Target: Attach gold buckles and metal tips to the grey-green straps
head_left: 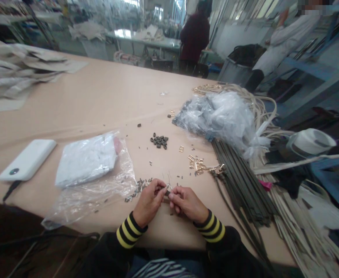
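Note:
My left hand and my right hand meet at the near edge of the tan table, fingertips pinched together on a small dark piece between them; what it is I cannot make out. Both wrists wear black and yellow striped cuffs. Just left of my left hand lies a scatter of small dark metal bits. A little heap of dark pieces sits further out, and gold buckles lie to the right of it.
A bundle of dark straps runs along the right, under a crumpled plastic bag and pale cords. A white packet in clear plastic and a white power bank lie left. Paper stacks far left. Two people stand beyond.

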